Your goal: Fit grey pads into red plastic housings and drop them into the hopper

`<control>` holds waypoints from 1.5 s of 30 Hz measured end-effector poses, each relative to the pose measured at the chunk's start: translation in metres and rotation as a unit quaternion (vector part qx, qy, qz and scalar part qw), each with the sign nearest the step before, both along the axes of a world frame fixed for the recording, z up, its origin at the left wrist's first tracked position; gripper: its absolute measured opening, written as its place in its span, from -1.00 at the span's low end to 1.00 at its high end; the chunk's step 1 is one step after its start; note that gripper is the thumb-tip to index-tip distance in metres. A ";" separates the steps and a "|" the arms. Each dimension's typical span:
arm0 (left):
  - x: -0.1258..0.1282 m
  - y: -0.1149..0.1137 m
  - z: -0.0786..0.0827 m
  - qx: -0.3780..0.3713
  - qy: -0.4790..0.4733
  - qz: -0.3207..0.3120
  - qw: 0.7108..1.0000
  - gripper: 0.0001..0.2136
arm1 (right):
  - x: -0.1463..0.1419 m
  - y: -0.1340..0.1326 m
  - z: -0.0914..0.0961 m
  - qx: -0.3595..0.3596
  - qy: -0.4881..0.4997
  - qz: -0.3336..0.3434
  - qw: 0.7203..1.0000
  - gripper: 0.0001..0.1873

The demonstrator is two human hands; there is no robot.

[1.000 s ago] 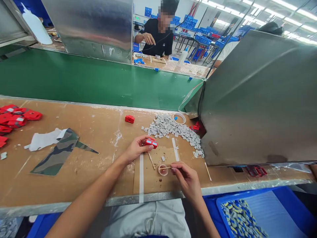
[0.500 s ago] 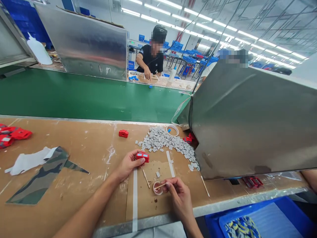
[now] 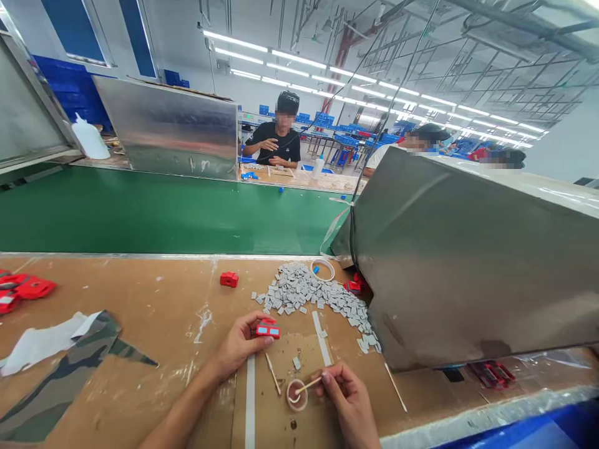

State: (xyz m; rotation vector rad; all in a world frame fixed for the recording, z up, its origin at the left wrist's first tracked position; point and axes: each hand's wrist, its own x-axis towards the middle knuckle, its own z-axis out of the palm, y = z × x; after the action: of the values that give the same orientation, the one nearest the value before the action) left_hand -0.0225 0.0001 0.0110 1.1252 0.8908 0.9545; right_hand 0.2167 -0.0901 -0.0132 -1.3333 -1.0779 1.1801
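My left hand [image 3: 236, 346] is closed around a small red plastic part [image 3: 268, 330] with two pale, window-like patches facing me. Between the thumb and fingers of my right hand [image 3: 349, 399] is a thin cotton swab [image 3: 311, 383], its tip inside a small round clear cup [image 3: 297, 409]. Beside the cup, to its left, lies a second swab [image 3: 273, 374]. A single grey tile [image 3: 296, 363] rests on the cardboard between my hands. Farther back spreads a heap of small grey tiles [image 3: 299, 290].
Another red part [image 3: 229, 279] stands behind my left hand. A tape roll [image 3: 322, 270] touches the heap. A large metal panel [image 3: 468, 268] blocks the right side. Beyond the bench runs a green belt [image 3: 187, 215], with a co-worker [image 3: 281, 140] seated across it. Camouflage cloth [image 3: 70, 380] lies left.
My view has tilted upward, so the bench appears lower. Both hands keep their holds, and the swab tip remains in the cup. The co-worker has raised a hand from the far bench.
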 end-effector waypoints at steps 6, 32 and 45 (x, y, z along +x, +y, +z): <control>0.010 -0.002 -0.007 0.048 0.075 -0.005 0.996 -0.71 | 0.002 0.035 0.051 0.099 -0.063 -0.042 0.992 -0.59; 0.015 -0.002 0.000 0.152 0.277 0.026 0.949 -0.89 | -0.038 0.087 0.038 0.244 -0.219 0.045 0.944 -0.85; 0.016 -0.004 -0.001 0.165 0.287 0.036 0.943 -0.93 | -0.040 0.088 0.028 0.246 -0.223 0.052 0.942 -0.85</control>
State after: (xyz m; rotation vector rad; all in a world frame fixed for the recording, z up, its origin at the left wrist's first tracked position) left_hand -0.0070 -0.0042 0.0097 1.7197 1.2749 0.8639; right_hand 0.1764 -0.0021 0.0151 -1.1722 -1.6604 0.6165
